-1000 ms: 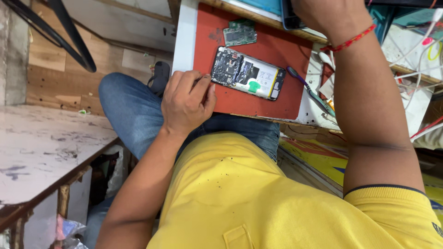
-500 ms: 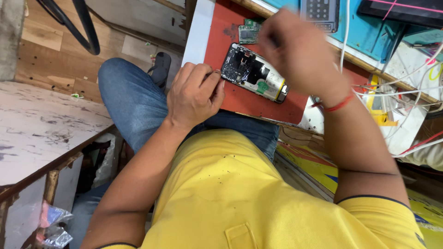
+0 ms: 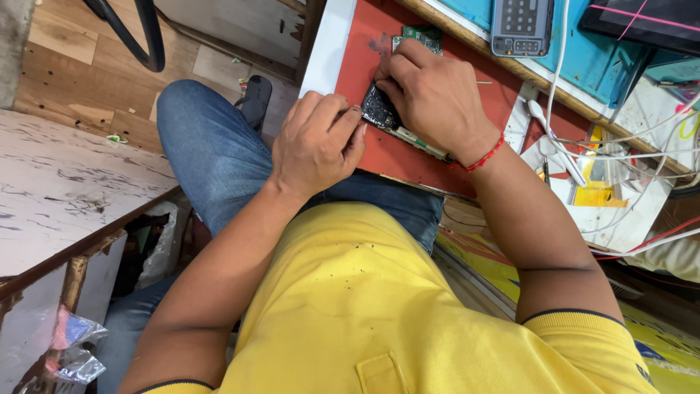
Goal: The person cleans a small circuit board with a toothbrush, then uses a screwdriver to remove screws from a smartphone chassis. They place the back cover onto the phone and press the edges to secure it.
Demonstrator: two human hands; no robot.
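The opened phone (image 3: pixel 380 109) is pinned on the red mat (image 3: pixel 408 157) by the left hand (image 3: pixel 317 146) and gripped by the right hand (image 3: pixel 437 98); reassembly is judged outstanding.

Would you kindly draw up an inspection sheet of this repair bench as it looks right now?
Surface: red mat on a white-edged bench, bare toward its far side.
Job's things: opened phone lying flat on the mat, mostly covered by both hands; small green circuit board just beyond it.
Clutter: grey keypad device on the blue shelf; yellow packet to the side.
Hands: left hand steadies the phone's near end; right hand presses on top; fingertips hidden.
Cables: white cables trail over the shelf and side tray.
Surroundings: wooden floor, worn white table, black sandal.
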